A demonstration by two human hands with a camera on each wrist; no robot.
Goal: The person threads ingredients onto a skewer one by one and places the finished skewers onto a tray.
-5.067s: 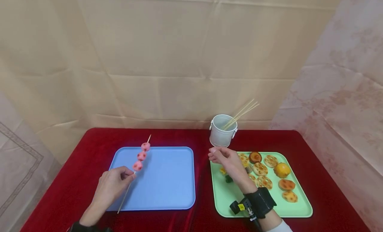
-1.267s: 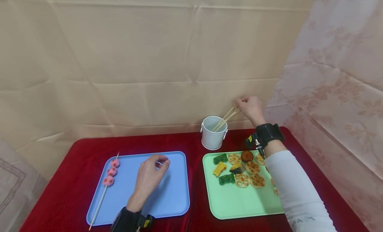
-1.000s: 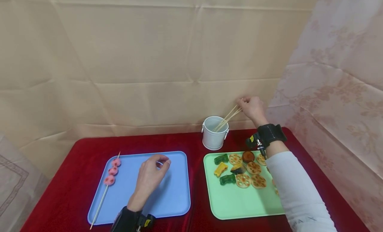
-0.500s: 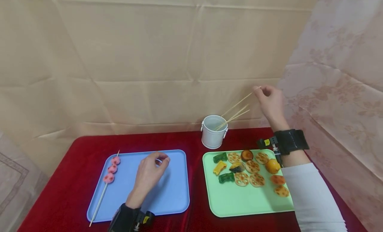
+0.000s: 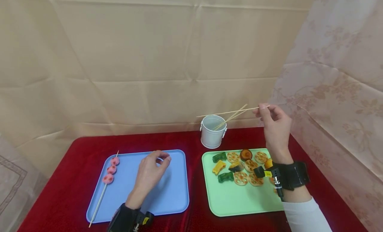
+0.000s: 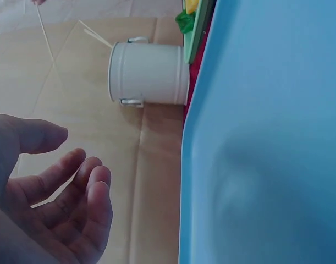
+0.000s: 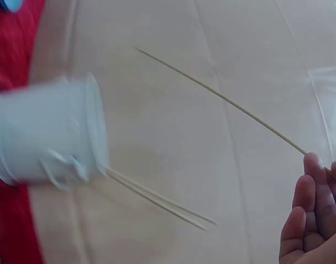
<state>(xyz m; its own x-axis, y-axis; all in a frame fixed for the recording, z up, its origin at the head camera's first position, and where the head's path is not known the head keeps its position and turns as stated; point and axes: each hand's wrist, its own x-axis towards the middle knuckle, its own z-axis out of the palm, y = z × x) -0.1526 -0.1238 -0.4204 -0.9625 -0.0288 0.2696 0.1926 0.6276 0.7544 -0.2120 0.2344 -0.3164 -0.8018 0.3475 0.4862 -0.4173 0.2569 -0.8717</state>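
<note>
My right hand pinches one end of a thin bamboo skewer between thumb and forefinger. The skewer lies almost level, its pointed tip out to the left above the white bucket. In the right wrist view the held skewer is bare along its length, apart from the bucket's skewers. My left hand hovers over the blue tray, fingers loosely curved and holding nothing. At that tray's left side lies a skewer threaded with three pink, red-spotted round pieces.
On the green tray are several lotus root slices, green pepper pieces, a yellow piece and a brown round piece. My right forearm covers its right side. A beige cloth hangs behind the red table.
The pink-piece skewer, earlier in my left hand, now lies on the blue tray. My right hand has drawn a skewer out of the bucket, then lowered and swung it level. The left hand stays still lately.
</note>
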